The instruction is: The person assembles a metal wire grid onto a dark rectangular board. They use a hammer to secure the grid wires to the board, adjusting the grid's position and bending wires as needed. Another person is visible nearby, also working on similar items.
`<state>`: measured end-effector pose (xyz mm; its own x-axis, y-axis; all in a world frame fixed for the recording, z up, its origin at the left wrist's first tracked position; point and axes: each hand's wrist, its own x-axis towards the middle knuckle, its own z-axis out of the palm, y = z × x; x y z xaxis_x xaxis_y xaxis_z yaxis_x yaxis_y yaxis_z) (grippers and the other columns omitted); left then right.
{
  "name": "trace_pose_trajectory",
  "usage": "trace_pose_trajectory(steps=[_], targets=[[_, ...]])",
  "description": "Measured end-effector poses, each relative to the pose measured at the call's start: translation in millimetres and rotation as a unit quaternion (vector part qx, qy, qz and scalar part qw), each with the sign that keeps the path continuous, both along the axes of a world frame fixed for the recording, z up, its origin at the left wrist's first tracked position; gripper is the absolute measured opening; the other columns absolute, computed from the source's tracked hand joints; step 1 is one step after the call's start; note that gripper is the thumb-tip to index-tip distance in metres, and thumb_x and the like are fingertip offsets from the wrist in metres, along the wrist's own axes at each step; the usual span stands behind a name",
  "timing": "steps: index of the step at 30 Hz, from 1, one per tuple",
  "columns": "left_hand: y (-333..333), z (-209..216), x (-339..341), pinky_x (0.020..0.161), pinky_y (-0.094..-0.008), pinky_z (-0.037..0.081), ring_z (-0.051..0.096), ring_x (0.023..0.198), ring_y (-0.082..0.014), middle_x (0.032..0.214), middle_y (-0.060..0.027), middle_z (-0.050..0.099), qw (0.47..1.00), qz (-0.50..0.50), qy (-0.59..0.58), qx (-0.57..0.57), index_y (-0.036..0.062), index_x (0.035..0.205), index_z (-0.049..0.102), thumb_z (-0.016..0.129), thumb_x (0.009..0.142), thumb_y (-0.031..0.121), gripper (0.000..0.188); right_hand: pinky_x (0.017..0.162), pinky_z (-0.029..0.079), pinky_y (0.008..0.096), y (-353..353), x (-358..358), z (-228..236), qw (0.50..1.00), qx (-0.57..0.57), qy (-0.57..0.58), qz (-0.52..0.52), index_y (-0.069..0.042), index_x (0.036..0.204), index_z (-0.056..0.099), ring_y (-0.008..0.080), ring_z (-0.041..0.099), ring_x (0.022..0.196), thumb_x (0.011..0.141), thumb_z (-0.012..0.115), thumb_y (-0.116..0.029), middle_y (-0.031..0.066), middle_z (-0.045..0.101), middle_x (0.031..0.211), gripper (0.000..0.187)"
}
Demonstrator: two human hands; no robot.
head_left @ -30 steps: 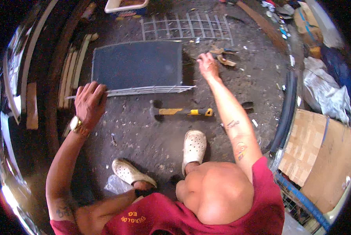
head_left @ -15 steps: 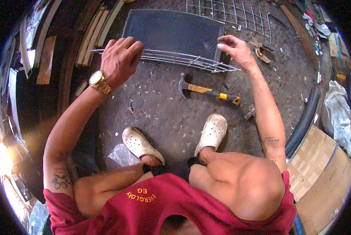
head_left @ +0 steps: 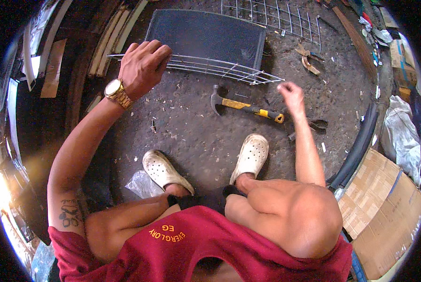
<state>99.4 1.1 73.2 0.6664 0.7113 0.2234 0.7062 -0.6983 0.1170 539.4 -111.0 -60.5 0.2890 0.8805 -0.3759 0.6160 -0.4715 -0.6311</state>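
Over on the left, pale wooden slats (head_left: 108,40) lie along the edge of the dirty floor (head_left: 191,136). Next in, the left hand (head_left: 142,68), a gold watch (head_left: 117,93) on its wrist, sits on top of the wire rack (head_left: 210,69), fingers (head_left: 155,55) curled together and clamped over the rack's near-left wires. The rack stands on edge, tilted, running from the hand across to the right, and leans against the front edge of a dark flat panel (head_left: 206,35) lying just behind it. Beyond the panel a wire grid (head_left: 271,16) lies flat on the floor.

Moving to the middle: a hammer (head_left: 246,107) with a yellow-and-black handle lies on the floor just in front of the rack, its head to the left. Below it, two white clogs (head_left: 206,162) are planted on the floor, with a crumpled clear plastic bag (head_left: 142,184) beside the left one.

On the right, the right hand (head_left: 290,94) hovers just off the rack's far right tip, near the hammer's handle end, fingers loosely bent with nothing in them. Behind it pliers (head_left: 309,63) lie on the floor. Far right, flattened cardboard (head_left: 384,202).
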Motion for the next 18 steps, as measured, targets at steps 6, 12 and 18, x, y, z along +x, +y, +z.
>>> trace_pose_trajectory(steps=[6, 12, 18], targets=[[5, 0, 0, 0.076, -0.0396, 0.044, 0.061, 0.086, -0.0249, 0.089, -0.0036, 0.059, 1.000, -0.011, 0.005, 0.001, 0.0131, 0.098, 0.061, 0.067, 0.088, 0.017, 0.012, 0.082, 0.050, 0.0369, -49, -67, -26, 0.972, 0.122, -0.070, 0.188, -0.014, 0.106, 0.076, 0.0261, 0.062, 0.090, 0.086, 0.073, -0.024, 0.0084, 0.065, 0.090, 0.022], [14, 0, 1, 0.077, -0.0403, 0.045, 0.062, 0.086, -0.0261, 0.093, -0.0044, 0.061, 1.000, -0.017, 0.013, -0.003, 0.0127, 0.100, 0.061, 0.067, 0.089, 0.019, 0.014, 0.082, 0.049, 0.0394, -25, -80, -28, 0.949, 0.150, -0.082, 0.265, -0.011, 0.100, 0.074, 0.0285, 0.061, 0.091, 0.085, 0.074, -0.020, 0.0088, 0.061, 0.090, 0.017], [3, 0, -4, 0.077, -0.0403, 0.045, 0.062, 0.086, -0.0264, 0.092, -0.0041, 0.061, 0.999, 0.000, 0.033, -0.019, 0.0133, 0.101, 0.062, 0.067, 0.088, 0.019, 0.015, 0.081, 0.052, 0.0366, -32, -54, -36, 0.957, 0.161, -0.077, 0.229, -0.008, 0.098, 0.074, 0.0263, 0.064, 0.090, 0.086, 0.073, -0.017, 0.0092, 0.065, 0.090, 0.015]])
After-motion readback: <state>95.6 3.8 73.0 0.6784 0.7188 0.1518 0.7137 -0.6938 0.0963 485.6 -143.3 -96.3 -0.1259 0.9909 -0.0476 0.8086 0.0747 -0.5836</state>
